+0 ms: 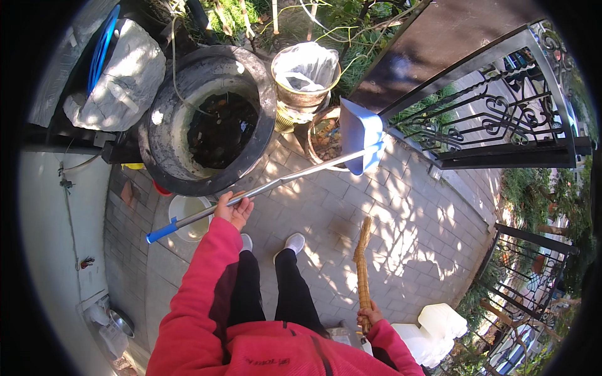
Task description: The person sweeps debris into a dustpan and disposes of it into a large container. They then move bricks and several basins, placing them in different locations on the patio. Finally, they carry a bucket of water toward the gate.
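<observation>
My left hand (234,209) grips the metal handle of a long-handled dustpan (361,136). Its blue pan hangs at the far right end of the pole, in front of a leaf-filled pot, and a blue grip (162,232) caps the near end. Low on the right, my right hand (370,316) is closed around the bound straw handle of a short broom (362,268). The broom points away from me over the paving. Below the left hand a white bucket (190,230) stands on the ground, partly covered by the pole and hand.
A large dark round vat (155,141) holding murky water stands ahead left, beside a pale rock (136,70). A bag-lined bin (305,89) and a round planter (314,141) are ahead. An open iron gate (489,108) stands right; white plastic jugs (430,333) sit behind right.
</observation>
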{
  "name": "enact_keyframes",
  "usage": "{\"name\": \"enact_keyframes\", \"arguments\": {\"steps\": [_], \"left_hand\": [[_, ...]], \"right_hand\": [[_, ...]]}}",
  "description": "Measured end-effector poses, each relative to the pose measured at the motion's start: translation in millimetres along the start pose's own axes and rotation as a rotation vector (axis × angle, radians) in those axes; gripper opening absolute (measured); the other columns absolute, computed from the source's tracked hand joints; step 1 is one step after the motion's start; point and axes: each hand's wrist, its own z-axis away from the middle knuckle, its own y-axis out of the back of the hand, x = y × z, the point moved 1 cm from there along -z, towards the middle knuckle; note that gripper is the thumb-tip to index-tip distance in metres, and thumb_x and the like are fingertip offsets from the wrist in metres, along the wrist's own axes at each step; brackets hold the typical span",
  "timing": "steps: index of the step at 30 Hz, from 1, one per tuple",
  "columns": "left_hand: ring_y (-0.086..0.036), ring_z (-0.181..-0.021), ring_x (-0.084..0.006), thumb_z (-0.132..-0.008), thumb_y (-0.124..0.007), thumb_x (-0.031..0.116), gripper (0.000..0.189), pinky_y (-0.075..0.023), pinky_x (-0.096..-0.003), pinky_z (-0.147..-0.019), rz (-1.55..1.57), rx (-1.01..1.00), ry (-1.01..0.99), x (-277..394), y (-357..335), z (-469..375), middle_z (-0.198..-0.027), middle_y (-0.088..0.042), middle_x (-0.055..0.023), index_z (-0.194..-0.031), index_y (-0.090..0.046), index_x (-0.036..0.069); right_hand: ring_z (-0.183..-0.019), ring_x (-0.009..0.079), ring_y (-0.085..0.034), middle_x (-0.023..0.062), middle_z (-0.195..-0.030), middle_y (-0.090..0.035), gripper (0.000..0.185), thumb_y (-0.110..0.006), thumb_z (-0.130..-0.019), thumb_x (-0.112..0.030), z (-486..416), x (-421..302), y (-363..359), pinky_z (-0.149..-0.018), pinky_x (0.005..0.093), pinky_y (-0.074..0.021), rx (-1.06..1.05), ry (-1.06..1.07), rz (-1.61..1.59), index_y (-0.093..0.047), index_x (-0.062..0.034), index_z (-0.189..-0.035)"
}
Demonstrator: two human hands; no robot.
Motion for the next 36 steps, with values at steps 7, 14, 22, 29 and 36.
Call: {"name": "enact_keyframes", "arguments": {"steps": [7,14,22,29,36], "left_hand": [[-0.067,-0.087,-0.0251,-0.092,-0.048,0.030,0.035,-0.0540,-0.0406,-0.081,-0.204,-0.274,-0.029,18,-7,52,-0.099,-0.065,-0.0165,-0.102,-0.059,-0.001],[-0.064,-0.095,-0.0335,-0.093,-0.043,0.019,0.033,-0.0520,-0.0438,-0.088,-0.606,-0.463,-0.131,88,17,157,-0.107,-0.061,-0.0243,-0.106,-0.056,-0.009],[-0.065,-0.091,-0.0235,-0.087,-0.052,0.011,0.030,-0.0501,-0.0323,-0.086,-1.112,-0.570,-0.122,141,113,209,-0.099,-0.065,-0.0203,-0.107,-0.059,-0.010],[-0.065,-0.076,-0.0147,-0.083,-0.059,0.014,0.024,-0.0494,-0.0269,-0.069,-1.389,-0.434,-0.180,118,207,179,-0.082,-0.068,-0.0111,-0.098,-0.066,-0.002],[-0.059,-0.065,-0.0136,-0.081,-0.058,0.013,0.023,-0.0459,-0.0290,-0.060,-1.649,-0.311,-0.275,73,251,137,-0.076,-0.066,-0.0096,-0.099,-0.067,0.001]], "right_hand": [[-0.053,0.0226,-0.054,0.0121,-0.073,-0.052,0.050,-0.056,-0.077,-0.002,-10,8,7,-0.043,0.0390,-0.0472,0.015,-0.005,0.048,-0.036,-0.0137,-0.121],[-0.052,0.0215,-0.053,0.0121,-0.073,-0.051,0.033,-0.053,-0.076,-0.002,-4,31,-11,-0.043,0.0387,-0.0470,0.048,0.054,-0.014,-0.039,-0.0112,-0.105],[-0.054,0.0189,-0.053,0.0106,-0.075,-0.052,0.050,-0.050,-0.077,-0.002,18,84,-85,-0.043,0.0333,-0.0468,0.128,0.207,-0.133,-0.037,-0.0122,-0.125],[-0.052,0.0185,-0.055,0.0107,-0.075,-0.054,0.064,-0.052,-0.076,0.001,33,126,-165,-0.043,0.0316,-0.0472,0.039,0.307,0.057,-0.031,-0.0119,-0.136],[-0.048,0.0162,-0.055,0.0088,-0.071,-0.055,0.072,-0.056,-0.074,0.002,3,123,-185,-0.042,0.0297,-0.0453,0.058,0.291,0.167,-0.029,-0.0119,-0.140]]}}
